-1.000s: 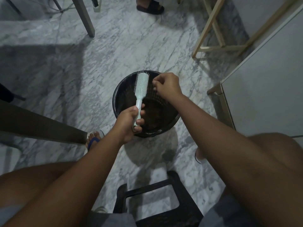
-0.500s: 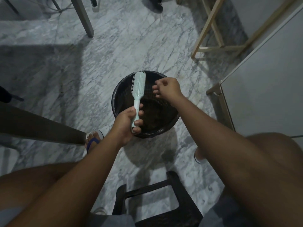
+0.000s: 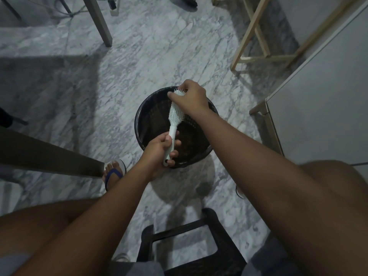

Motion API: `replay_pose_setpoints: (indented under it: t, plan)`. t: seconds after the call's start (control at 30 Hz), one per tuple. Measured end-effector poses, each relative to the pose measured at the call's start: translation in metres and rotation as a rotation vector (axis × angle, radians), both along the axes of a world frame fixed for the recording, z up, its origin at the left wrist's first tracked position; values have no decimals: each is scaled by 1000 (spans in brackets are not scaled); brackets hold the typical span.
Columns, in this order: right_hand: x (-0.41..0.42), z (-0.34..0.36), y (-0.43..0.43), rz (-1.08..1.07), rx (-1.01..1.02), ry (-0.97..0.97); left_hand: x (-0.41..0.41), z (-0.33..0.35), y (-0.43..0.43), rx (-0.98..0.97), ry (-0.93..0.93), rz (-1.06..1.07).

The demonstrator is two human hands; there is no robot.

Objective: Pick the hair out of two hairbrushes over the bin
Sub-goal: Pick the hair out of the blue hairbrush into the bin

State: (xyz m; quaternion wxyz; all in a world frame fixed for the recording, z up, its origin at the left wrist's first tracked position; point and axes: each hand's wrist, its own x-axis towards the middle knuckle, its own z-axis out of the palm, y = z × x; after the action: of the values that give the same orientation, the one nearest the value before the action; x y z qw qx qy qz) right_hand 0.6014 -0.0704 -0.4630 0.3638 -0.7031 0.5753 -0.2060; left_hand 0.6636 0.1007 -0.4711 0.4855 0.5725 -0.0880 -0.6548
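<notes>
A pale green hairbrush [image 3: 174, 120] is held upright over a round black bin [image 3: 147, 116] on the marble floor. My left hand [image 3: 159, 152] is shut on the brush's handle near the bin's near rim. My right hand [image 3: 190, 99] lies across the top of the brush head, fingers pinched among the bristles at its far end. Whether it holds any hair cannot be made out. The upper part of the brush head is hidden under that hand. Only one hairbrush is in view.
A black plastic stool [image 3: 191, 246] stands between my knees. A white cabinet [image 3: 322, 100] is at the right and a wooden frame [image 3: 256, 44] at the back right. A table leg [image 3: 99, 22] stands at the back left, and a dark beam [image 3: 45, 156] crosses by my sandalled foot [image 3: 113, 172].
My right hand has moved from beside the brush onto the top of its head, into the bristles. The left hand has kept its hold on the handle and tilted the brush slightly.
</notes>
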Motion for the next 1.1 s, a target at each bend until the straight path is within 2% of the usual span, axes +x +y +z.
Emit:
replay_pose_setpoints:
  t: [0.3, 0.43, 0.47, 0.57, 0.63, 0.73, 0.9, 1.1]
  plan:
    - [-11, -1, -17, 3, 104, -30, 2, -4, 5, -18, 105, 11]
    - [-17, 3, -8, -155, 455, -399, 6, -4, 4, -26, 161, 66]
    - [-20, 3, -2, -132, 507, -423, 8, -4, 3, -31, 178, 87]
    - [-31, -4, 14, 138, 504, -334, 13, -3, 0, -30, 189, 114]
    - [-39, -7, 17, 258, 507, -363, 14, -4, -1, -14, 180, 111]
    - [-45, -4, 15, 228, 474, -424, 15, -6, 0, -3, 180, 104]
    - [-39, -11, 13, -48, 289, -306, 12, -5, -1, -11, 239, 102]
    - [-42, -6, 15, 320, 331, -201, 8, -3, -5, 41, 184, 122]
